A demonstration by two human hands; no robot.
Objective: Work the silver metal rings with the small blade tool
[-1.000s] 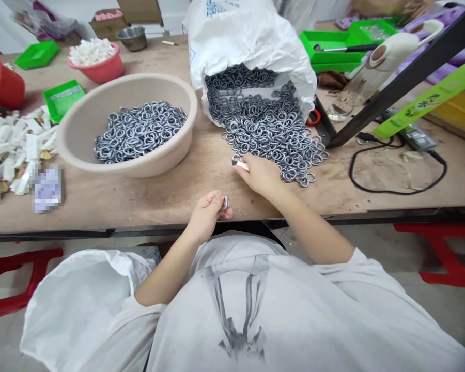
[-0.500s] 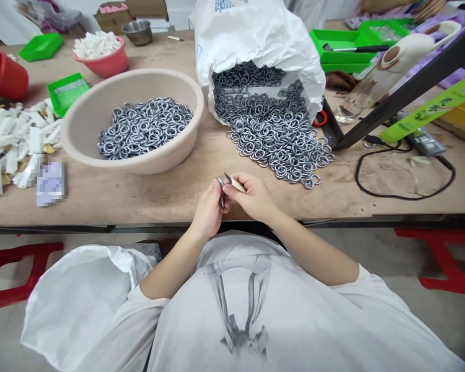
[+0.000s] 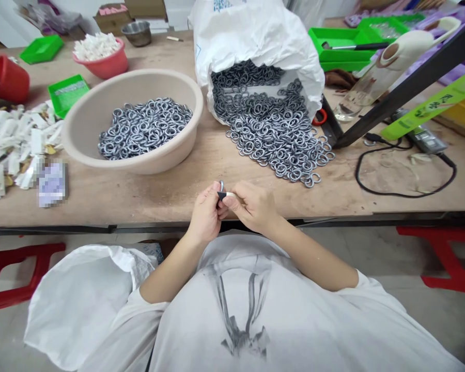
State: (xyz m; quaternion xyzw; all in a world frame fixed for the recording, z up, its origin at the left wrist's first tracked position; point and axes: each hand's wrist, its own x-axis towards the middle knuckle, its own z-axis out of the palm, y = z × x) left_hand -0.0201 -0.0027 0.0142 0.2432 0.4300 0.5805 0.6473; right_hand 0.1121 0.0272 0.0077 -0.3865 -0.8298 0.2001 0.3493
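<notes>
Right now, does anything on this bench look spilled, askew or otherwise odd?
Yes: the white sack lies tipped on the table, and metal rings have spilled from its mouth across the wood. The hands seem normal: the left hand pinches one ring, and the right hand holds a small tool against it.

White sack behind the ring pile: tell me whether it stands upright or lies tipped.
Tipped. The white sack lies on its side on the table, mouth toward the person, and metal rings spill out of it.

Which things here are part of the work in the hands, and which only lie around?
In use: left hand, right hand, ring, small tool, ring pile, basin.
Lying about: black cable, red bowl, green tray.
</notes>
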